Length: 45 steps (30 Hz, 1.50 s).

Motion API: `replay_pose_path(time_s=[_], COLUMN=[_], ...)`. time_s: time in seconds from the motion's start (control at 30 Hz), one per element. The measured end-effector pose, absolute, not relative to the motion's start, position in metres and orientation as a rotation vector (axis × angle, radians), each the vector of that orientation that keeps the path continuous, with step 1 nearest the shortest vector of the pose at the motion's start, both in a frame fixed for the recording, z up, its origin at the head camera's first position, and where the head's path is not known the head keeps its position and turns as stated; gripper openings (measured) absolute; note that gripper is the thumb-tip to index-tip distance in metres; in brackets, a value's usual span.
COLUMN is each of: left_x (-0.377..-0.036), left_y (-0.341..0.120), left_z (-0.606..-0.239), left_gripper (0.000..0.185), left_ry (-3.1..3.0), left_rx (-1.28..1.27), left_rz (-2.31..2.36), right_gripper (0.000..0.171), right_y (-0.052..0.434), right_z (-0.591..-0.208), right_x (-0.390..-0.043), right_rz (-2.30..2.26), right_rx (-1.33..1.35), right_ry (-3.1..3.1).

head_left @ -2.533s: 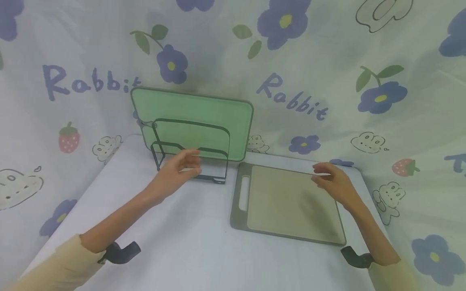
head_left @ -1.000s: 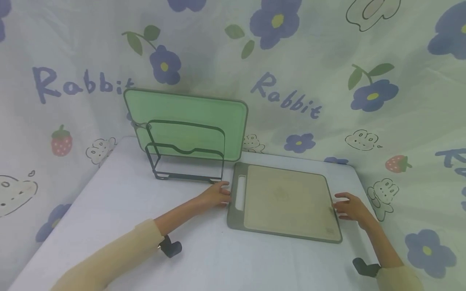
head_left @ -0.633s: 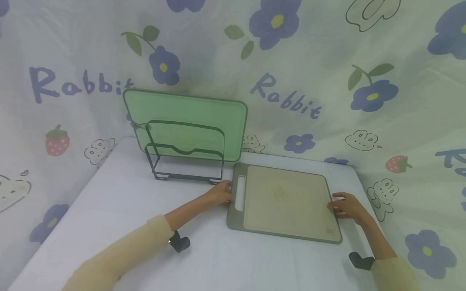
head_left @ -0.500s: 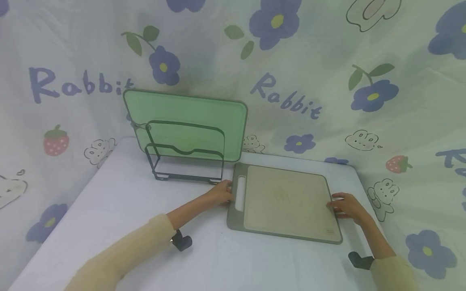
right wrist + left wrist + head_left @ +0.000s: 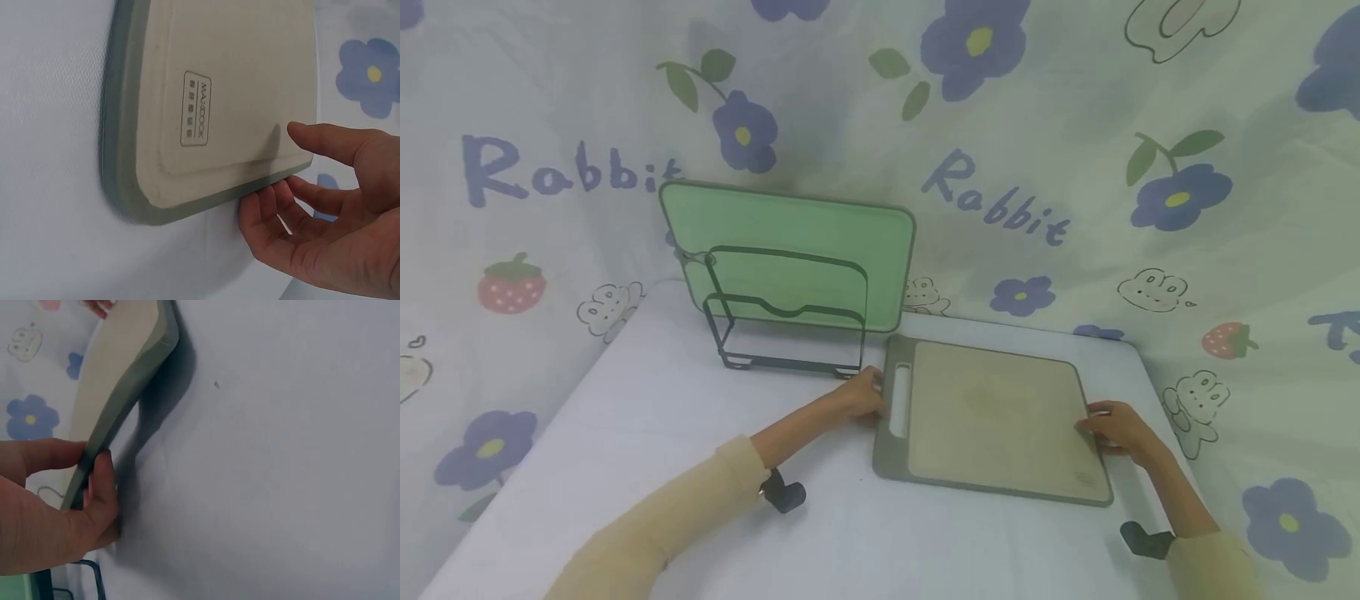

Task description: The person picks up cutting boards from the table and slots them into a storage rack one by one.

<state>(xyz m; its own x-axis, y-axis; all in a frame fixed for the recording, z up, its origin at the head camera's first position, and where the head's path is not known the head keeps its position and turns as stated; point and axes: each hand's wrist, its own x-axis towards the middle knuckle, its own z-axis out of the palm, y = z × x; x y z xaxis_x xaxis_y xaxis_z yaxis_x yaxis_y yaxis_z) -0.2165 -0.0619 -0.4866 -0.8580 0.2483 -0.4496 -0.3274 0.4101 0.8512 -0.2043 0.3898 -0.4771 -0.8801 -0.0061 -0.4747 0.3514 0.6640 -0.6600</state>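
A beige cutting board [image 5: 992,417] with a grey-green rim and a slotted handle lies between my hands at the right of the table. My left hand [image 5: 861,396] grips its handle-side edge. In the left wrist view the thumb is on the upper face and the other fingers are bent below, with shadow under that side of the board. My right hand [image 5: 1120,427] holds the opposite edge. The right wrist view shows its thumb [image 5: 319,139] over the upper face and its fingers [image 5: 269,215] beneath the rim, near a printed label [image 5: 196,109].
A dark wire rack [image 5: 786,313] stands at the back left, close to my left hand. Behind its front frames a green board [image 5: 790,217] leans upright. A patterned curtain [image 5: 1037,108] hangs behind the white table [image 5: 970,550].
Both hands have come down to the cutting board, the left moving rightward from the wire rack. My fingers have closed on its opposite edges. The board shows hardly any shift.
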Motion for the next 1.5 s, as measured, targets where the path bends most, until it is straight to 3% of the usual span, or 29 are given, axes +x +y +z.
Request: replay_pose_path(time_s=[0.2, 0.5, 0.9, 1.17, 1.5], left_x=[-0.203, -0.187, -0.178, -0.175, -0.173], left_y=[-0.059, -0.055, -0.050, -0.049, -0.047], left_z=[-0.481, -0.473, -0.462, -0.456, -0.450], left_gripper=[0.084, 0.074, 0.074, 0.073, 0.069], left_ry=[2.045, 1.938, 1.971, 2.080, 2.190], left_rx=[-0.055, -0.048, 0.044, 0.153, 0.199], left_rz=[1.494, 1.580, 1.651, 1.671, 1.626], right_gripper=[0.068, 0.070, 0.072, 0.083, 0.079], right_y=[0.395, 0.397, 0.407, 0.411, 0.410], right_z=[-0.476, -0.480, -0.481, -0.468, -0.456], right_x=[-0.202, -0.197, -0.188, -0.184, -0.169], right_rz=[-1.089, -1.065, -1.132, -1.142, -1.167], right_rx=[0.292, 0.283, 0.291, 0.255, 0.213], right_ry=[2.405, 2.389, 2.382, 2.406, 2.442])
